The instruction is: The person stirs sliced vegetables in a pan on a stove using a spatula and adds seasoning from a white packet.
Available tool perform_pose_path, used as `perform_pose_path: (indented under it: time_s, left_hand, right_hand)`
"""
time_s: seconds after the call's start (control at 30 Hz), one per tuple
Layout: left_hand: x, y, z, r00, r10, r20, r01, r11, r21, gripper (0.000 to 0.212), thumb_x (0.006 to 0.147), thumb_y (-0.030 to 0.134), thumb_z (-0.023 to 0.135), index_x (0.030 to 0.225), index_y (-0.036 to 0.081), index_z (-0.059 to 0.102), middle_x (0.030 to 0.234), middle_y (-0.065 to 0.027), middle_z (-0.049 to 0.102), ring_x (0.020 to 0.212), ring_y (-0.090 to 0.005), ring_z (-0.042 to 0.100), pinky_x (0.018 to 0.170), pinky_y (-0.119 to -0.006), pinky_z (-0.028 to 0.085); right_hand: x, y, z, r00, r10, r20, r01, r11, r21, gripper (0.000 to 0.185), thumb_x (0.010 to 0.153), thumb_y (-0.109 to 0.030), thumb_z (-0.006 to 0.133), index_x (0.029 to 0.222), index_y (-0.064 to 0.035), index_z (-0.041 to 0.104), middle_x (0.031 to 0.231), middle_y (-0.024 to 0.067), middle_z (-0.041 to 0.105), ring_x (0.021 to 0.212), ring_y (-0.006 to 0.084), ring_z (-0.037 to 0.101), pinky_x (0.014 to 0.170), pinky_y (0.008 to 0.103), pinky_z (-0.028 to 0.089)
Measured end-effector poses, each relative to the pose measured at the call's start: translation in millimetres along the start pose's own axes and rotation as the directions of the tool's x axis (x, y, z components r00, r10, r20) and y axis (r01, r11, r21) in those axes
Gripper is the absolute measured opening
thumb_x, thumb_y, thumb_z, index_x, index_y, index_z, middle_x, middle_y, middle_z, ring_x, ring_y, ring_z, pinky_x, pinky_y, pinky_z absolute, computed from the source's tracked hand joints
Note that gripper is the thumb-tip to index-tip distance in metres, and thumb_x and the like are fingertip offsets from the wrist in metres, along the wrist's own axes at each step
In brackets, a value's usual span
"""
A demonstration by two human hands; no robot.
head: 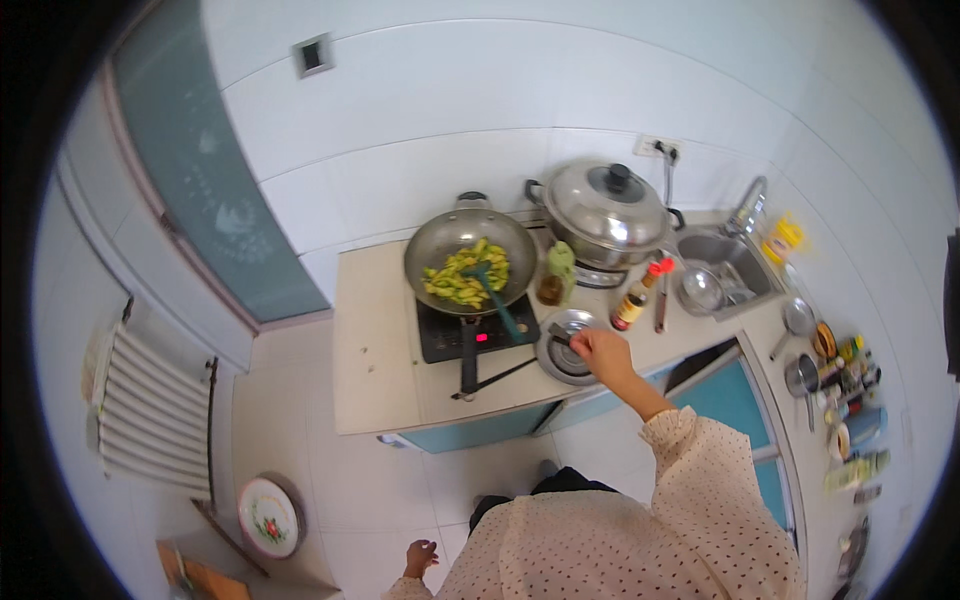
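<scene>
My right hand [604, 356] is over a round metal lid [574, 371] on the counter, its fingers closed on the lid's dark handle [559, 334]. Low beside my body hangs my left hand [421, 559], loosely bent, with nothing visible in it. Left of the lid, a wok [431, 244] sits on a black induction cooker [442, 337] whose red display is lit. Green and yellow sliced vegetables [461, 277] lie inside. A teal spatula [499, 304] rests in them, its handle leaning over the wok's rim.
Behind the lid stand a green-tinted oil container [559, 274], a red-capped sauce bottle [630, 304] and a large lidded steel pot [592, 214]. A sink [761, 266] holds metalware. Below the counter a teal cupboard door [735, 394] appears ajar. A floral basin [266, 514] is on the floor.
</scene>
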State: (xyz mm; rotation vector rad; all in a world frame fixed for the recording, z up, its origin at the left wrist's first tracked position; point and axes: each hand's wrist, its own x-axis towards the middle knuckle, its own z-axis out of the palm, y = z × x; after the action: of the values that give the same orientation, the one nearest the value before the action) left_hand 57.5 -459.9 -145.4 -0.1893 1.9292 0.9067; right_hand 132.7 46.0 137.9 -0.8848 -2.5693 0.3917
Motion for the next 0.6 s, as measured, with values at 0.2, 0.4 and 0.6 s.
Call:
perform_pose_path:
  time_s: [0.2,0.4,0.6]
  left_hand:
    - [5,16,-10,0.995,-0.092,-0.032,0.093,0.995,0.041,0.018,0.078,0.012,0.050,0.087,-0.001,0.057,0.061,-0.0122,0.060,0.045,-0.0202,0.058,0.037,-0.029,0.044]
    - [19,68,34,0.999,0.029,-0.022,-0.026,0.992,0.124,0.017,0.080,0.015,0.050,0.074,0.001,0.057,0.063,-0.0130,0.060,0.047,-0.0218,0.058,0.038,-0.032,0.043]
    - [31,192,171,0.781,0.556,0.285,-0.544,0.383,0.746,0.047,0.083,0.043,0.044,0.056,0.008,0.061,0.056,-0.0104,0.059,0.059,-0.0274,0.058,0.060,-0.037,0.046]
  right_hand:
    - [-147,117,17,0.941,0.306,0.142,-0.280,0.943,-0.179,0.034,0.074,-0.042,0.059,0.072,-0.0080,0.058,0.066,0.0129,0.059,0.066,0.0326,0.057,0.055,0.0435,0.043]
    - [-352,303,18,0.531,0.646,0.549,-0.515,0.760,-0.396,0.017,0.070,-0.025,0.062,0.079,-0.0109,0.064,0.067,0.0063,0.063,0.062,0.0240,0.061,0.054,0.0380,0.047]
    - [-507,383,0,0.562,0.460,0.688,-0.097,0.862,-0.497,0.009,0.063,-0.021,0.067,0.062,-0.0130,0.065,0.066,0.0043,0.064,0.061,0.0197,0.062,0.056,0.0329,0.049]
